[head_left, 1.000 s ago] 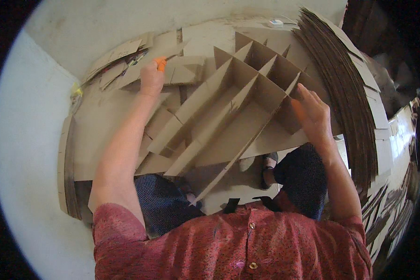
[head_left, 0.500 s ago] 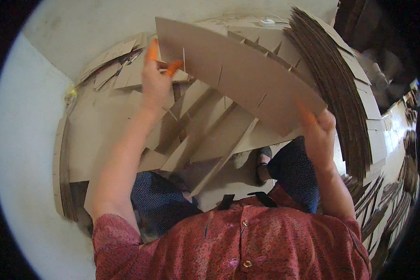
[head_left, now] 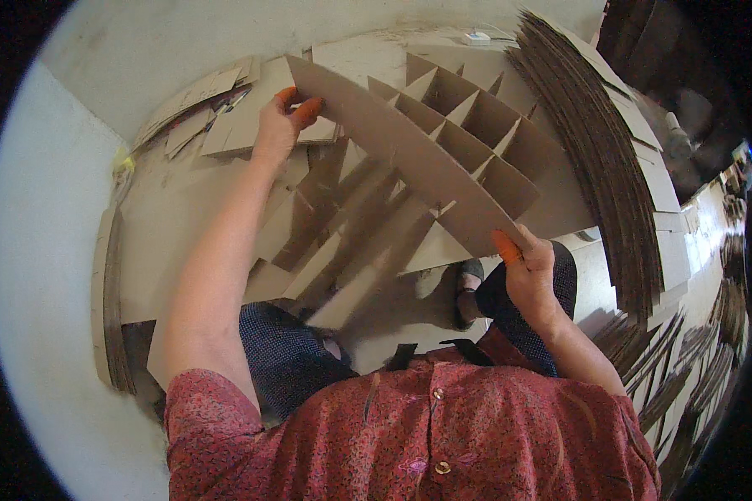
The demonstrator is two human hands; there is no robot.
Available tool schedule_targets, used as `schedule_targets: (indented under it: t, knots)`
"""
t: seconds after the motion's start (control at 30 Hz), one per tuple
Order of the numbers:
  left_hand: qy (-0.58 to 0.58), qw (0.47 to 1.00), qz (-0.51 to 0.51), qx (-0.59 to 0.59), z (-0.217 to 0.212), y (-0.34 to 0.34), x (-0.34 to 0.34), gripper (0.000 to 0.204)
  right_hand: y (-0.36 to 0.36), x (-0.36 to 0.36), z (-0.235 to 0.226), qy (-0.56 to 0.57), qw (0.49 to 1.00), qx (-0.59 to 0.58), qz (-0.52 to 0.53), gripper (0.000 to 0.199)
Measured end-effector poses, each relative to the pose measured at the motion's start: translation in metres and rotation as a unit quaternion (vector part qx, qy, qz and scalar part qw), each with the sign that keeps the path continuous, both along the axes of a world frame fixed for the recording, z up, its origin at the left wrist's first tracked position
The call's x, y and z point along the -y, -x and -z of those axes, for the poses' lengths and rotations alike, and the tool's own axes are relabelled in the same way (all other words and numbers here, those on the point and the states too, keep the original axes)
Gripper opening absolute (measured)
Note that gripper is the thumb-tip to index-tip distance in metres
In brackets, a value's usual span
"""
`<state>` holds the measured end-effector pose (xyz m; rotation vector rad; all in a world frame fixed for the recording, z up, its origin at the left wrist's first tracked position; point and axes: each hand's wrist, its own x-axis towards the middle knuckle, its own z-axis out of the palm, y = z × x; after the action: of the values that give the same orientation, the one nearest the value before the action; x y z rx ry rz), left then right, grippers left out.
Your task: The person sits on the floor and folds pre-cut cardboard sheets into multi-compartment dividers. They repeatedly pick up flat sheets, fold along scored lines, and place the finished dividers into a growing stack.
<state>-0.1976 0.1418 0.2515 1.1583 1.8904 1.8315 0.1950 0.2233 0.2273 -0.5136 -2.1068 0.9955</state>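
Note:
A long slotted cardboard strip (head_left: 393,134) slants across the middle, held at both ends. My left hand (head_left: 281,125), with orange covers on the fingertips, pinches its far left end. At the near right end, my right hand (head_left: 530,265) grips the strip, an orange-covered digit lying on its face. Under and behind the strip stands a cardboard divider grid (head_left: 480,125) of crossed strips that form several square cells. The strip's lower edge meets the upright pieces; how far its slots sit over them I cannot tell.
A tall curved stack of cardboard strips (head_left: 593,167) stands at the right. Flat cardboard pieces (head_left: 200,108) lie at the back left, and another upright stack (head_left: 109,301) leans by the left wall. More cardboard bundles (head_left: 685,367) fill the lower right. A white socket box (head_left: 476,38) sits at the back.
The strip has come down onto the grid and turned more edge-on, uncovering the cells behind it. My right hand has moved nearer and to the left. Both hands still hold the strip.

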Motion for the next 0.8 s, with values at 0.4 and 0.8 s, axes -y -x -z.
schedule_targets:
  t: [0.4, 0.8]
  knots:
    - [0.271, 0.957, -0.043, -0.098, 0.035, 0.011, 0.011, 0.035, -0.011, -0.014, 0.004, 0.026, 0.995, 0.099, -0.016, 0.025]
    - [0.319, 0.886, 0.037, -0.334, 0.012, -0.142, 0.062, 0.026, 0.0, -0.027, -0.019, -0.137, 0.976, 0.141, -0.094, 0.06]
